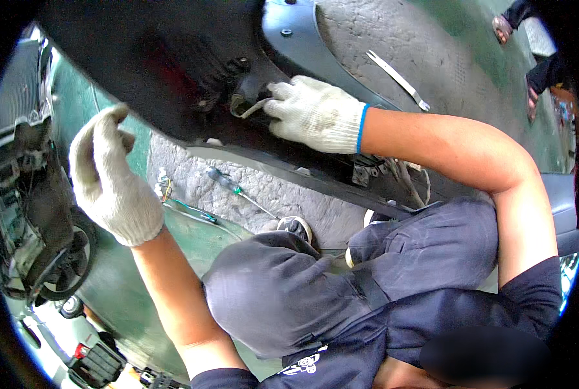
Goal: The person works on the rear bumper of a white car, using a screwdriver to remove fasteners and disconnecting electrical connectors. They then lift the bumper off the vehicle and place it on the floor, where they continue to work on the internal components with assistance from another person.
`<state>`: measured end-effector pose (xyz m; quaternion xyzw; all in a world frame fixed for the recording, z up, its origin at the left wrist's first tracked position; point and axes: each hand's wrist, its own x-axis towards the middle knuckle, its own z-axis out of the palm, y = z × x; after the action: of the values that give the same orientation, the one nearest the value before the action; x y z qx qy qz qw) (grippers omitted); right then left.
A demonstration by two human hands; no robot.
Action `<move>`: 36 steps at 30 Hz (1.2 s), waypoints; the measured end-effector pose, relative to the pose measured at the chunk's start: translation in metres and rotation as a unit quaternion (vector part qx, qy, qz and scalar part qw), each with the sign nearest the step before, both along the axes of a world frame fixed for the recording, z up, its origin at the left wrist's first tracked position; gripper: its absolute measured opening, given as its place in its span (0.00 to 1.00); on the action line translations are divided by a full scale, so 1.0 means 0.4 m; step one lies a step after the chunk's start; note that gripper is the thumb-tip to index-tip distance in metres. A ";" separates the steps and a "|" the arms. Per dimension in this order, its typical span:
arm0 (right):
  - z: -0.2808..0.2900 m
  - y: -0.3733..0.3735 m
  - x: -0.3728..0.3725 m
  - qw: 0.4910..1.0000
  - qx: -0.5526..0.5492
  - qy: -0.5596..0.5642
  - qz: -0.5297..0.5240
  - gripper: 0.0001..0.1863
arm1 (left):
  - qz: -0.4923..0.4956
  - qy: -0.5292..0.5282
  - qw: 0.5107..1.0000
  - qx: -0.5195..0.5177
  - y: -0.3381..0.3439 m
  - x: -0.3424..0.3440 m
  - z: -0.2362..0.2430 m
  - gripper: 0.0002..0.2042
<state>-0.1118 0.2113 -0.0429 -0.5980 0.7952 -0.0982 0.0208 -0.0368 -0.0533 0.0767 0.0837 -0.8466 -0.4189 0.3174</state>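
Note:
My left hand (114,175), in a white knit glove, is raised beside the edge of a large black moulded panel (108,45), fingers apart and loosely bent, fingertips close to the edge, holding nothing visible. My gloved right hand (312,113) lies on the panel's inner side, fingers closed on a pale curved strip (254,108) at a recessed fitting (239,104); its fingertips are partly hidden. A blue-grey trim (288,29) curves along the panel's back. Below the panel, a screwdriver (230,185) lies on a grey mat (192,175); beyond the trim lies a pale forked tool (399,81).
A stripped vehicle front (23,188) with a wheel stands at the left, on the green floor (108,279). My bent legs (419,246) are below the panel. Another person's feet (503,29) show at the upper right. Cables (192,212) lie near the screwdriver.

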 end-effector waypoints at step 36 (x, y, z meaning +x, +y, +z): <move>-0.390 0.230 -0.173 0.946 0.012 -0.263 -0.188 0.19 | -0.067 -0.385 0.897 0.208 0.051 0.022 -0.166 0.52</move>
<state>-0.1812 0.3035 -0.1988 -0.3901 0.8605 -0.2451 0.2174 -0.0280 -0.0329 0.0104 0.2460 -0.7997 -0.5408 -0.0864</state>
